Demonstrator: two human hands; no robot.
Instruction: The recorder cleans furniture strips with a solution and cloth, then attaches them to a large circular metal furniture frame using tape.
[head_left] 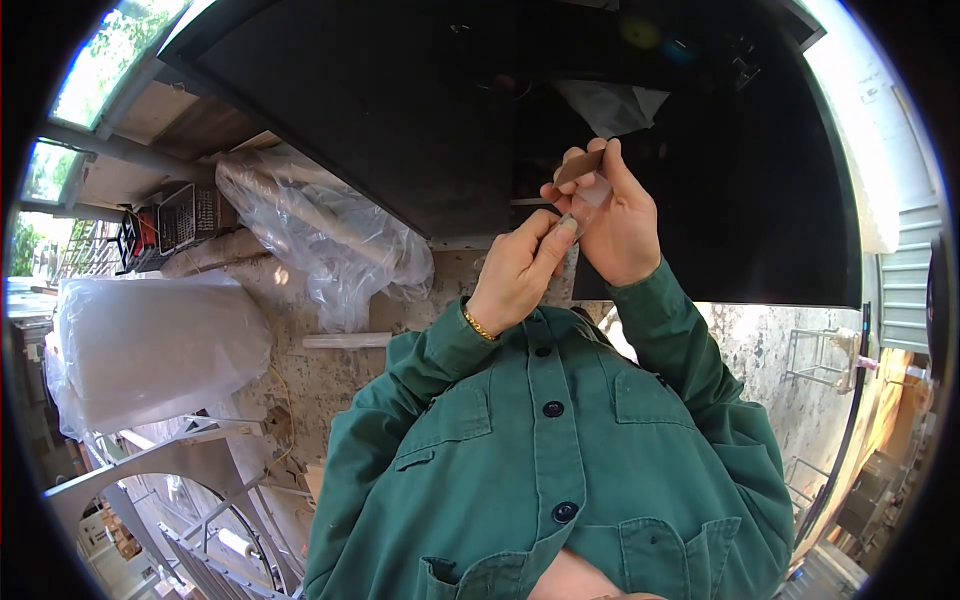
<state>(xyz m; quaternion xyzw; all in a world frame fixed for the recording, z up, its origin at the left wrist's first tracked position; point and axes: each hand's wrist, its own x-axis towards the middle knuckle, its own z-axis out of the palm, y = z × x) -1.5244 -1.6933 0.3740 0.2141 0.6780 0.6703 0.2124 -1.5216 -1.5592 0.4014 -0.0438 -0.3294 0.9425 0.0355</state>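
My left hand [515,268] and my right hand [622,228] are raised close together in front of my chest, at the near edge of a large black panel [740,220]. Between the fingers of my right hand is a small flat brown piece [580,170], its kind unclear. Just below it, a bit of clear plastic film [594,192] shows against the right palm. My left thumb and fingers pinch the film's lower end, partly hiding it. A crumpled translucent plastic bag [615,108] lies on the black surface beyond my hands.
Clear plastic wrapping [350,235] covers long rolls at the left. A big plastic-wrapped bundle [160,345] sits nearer, beside a grey metal frame [180,475]. A dark crate [185,218] stands at the far left. A thin wire rack [822,357] is on the right.
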